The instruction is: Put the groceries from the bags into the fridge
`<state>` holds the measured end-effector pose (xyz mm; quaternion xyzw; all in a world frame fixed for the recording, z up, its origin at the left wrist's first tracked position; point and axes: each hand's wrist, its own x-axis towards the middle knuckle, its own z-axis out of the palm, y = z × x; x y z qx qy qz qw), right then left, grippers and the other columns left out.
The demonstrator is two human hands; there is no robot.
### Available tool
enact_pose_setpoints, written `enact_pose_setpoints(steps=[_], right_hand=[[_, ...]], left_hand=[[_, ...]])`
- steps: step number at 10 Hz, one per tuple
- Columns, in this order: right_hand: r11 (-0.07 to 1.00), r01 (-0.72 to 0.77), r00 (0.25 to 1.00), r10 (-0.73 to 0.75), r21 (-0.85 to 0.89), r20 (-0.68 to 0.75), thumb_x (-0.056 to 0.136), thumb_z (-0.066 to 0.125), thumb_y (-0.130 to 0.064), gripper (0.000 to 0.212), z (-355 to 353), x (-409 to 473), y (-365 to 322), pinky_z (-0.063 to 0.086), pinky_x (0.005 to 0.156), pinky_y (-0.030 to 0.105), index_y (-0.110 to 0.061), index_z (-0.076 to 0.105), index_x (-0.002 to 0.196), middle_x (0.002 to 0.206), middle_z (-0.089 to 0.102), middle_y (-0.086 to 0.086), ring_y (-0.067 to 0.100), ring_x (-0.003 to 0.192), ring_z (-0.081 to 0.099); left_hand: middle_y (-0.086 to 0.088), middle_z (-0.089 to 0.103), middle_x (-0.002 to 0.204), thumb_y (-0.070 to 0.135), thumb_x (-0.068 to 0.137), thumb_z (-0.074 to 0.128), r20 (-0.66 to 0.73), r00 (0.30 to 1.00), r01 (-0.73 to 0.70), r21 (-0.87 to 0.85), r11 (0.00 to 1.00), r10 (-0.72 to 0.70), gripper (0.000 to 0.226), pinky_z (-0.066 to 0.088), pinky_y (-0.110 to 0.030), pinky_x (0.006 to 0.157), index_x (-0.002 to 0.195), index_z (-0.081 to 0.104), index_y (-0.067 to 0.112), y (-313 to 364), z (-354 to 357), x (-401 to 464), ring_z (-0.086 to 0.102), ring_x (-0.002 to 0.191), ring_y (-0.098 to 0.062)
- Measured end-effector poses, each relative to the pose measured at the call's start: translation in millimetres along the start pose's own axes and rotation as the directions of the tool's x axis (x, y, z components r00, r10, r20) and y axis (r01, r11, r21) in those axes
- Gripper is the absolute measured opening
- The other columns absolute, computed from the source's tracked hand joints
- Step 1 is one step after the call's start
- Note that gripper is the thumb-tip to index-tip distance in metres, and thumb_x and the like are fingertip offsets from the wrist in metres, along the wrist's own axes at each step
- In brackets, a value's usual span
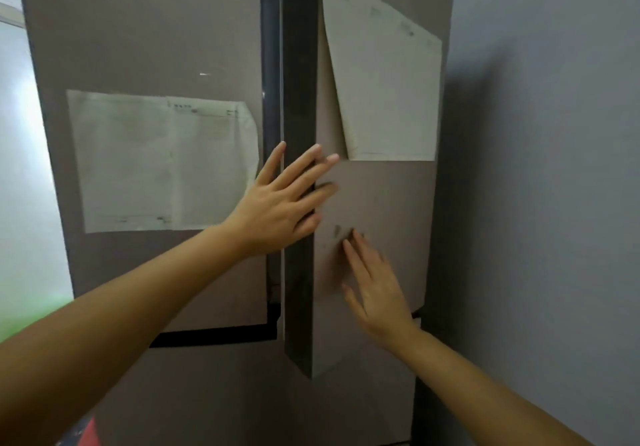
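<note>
While the fridge (145, 47) fills most of the view with its two upper doors, the right door (381, 203) stands slightly ajar, its dark inner edge (299, 203) showing as a tall strip between the two panels. The left hand (277, 210) lies across that strip, fingers spread wide and holding nothing, fingertips reaching onto the right door's face. The right hand (377, 289) is lower, flat and open against the right door, somewhat blurred. Taped sheets of paper hang on both doors: one on the left door (162, 161), another, tilted, on the right door (388, 92). A grey wall (547, 168) stands just beside the fridge's right side, leaving little room there. A lower drawer front (225, 393) sits under the doors. Bright light shows past the fridge's left edge.
</note>
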<state>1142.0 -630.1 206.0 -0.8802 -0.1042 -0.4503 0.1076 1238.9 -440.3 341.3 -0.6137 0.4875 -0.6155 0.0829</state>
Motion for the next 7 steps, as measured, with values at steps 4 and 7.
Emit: enact_pose_setpoints(steps=[4,7], right_hand=[[0.842,0.167,0.986,-0.158,-0.512,0.062,0.100,0.016,-0.044,0.059,101,52,62,0.005,0.115,0.051,-0.022,0.002,0.153,0.161,-0.008,0.001,0.019,0.149,-0.008],[0.957,0.112,0.918,0.004,-0.269,0.397,0.095,0.049,-0.029,0.053,38,62,22,0.022,0.116,0.041,-0.016,0.039,0.145,0.158,0.021,0.008,0.021,0.147,0.015]], left_hand=[[0.000,0.011,0.157,0.053,0.097,0.020,0.199,0.979,0.017,0.133,0.991,-0.044,0.061,0.005,-0.050,0.116,0.150,0.010,0.024,-56,107,-60,-0.012,0.147,-0.017],[-0.009,0.029,0.154,0.047,0.088,0.037,0.180,0.959,0.226,-0.031,0.974,-0.216,0.065,0.010,-0.051,0.114,0.146,0.028,0.018,-2,81,-68,0.018,0.144,-0.023]])
